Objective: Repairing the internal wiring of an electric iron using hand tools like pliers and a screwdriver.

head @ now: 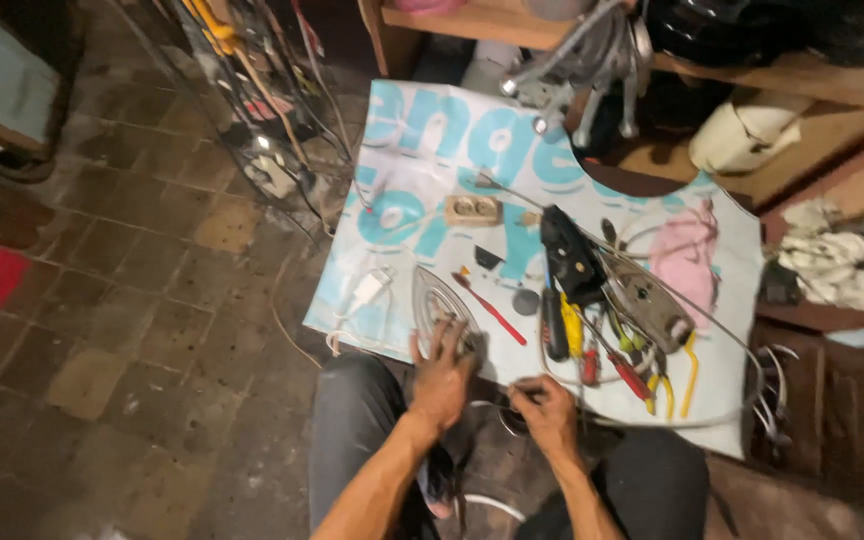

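Currently, left hand (440, 375) presses open-palmed on the pointed shiny metal iron soleplate (442, 305), steadying it, while right hand (549, 412) pinches a thin wire (592, 418) beside it.

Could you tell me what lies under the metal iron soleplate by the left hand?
The soleplate rests on a printed banner sheet; left hand covers its near end, hiding what's beneath.

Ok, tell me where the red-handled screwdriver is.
In the head view, the red-handled screwdriver lies on the printed sheet, just right of the metal iron soleplate under the left hand.
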